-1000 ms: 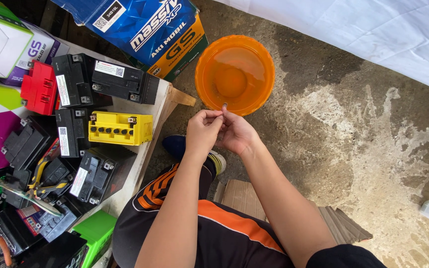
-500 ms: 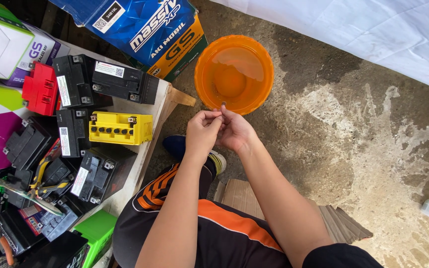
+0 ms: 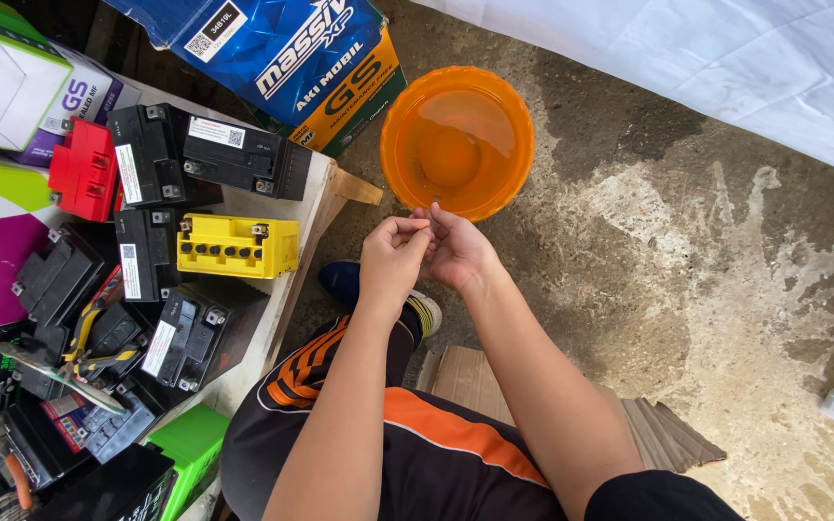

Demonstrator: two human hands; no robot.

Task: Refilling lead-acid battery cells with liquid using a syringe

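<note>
Head view showed a small thin piece (image 3: pixel 432 214), too small to identify, pinched between the fingertips of both hands just above the near rim of an orange basin (image 3: pixel 504 106) of liquid. Its long axis appeared to run toward twelve o'clock, tip aimed at the basin. The left hand (image 3: pixel 393 259) and right hand (image 3: pixel 458 253) were pressed together, fingers closed on the piece. A slipped grip could have dropped it into the liquid or onto the wet concrete floor (image 3: pixel 726 270), judging by how little the fingers held. At nine o'clock, a yellow battery (image 3: pixel 236 246) and black batteries (image 3: pixel 195 150) crowded a low white table (image 3: pixel 316 198); flattened cardboard (image 3: pixel 663 434) lay at five o'clock
</note>
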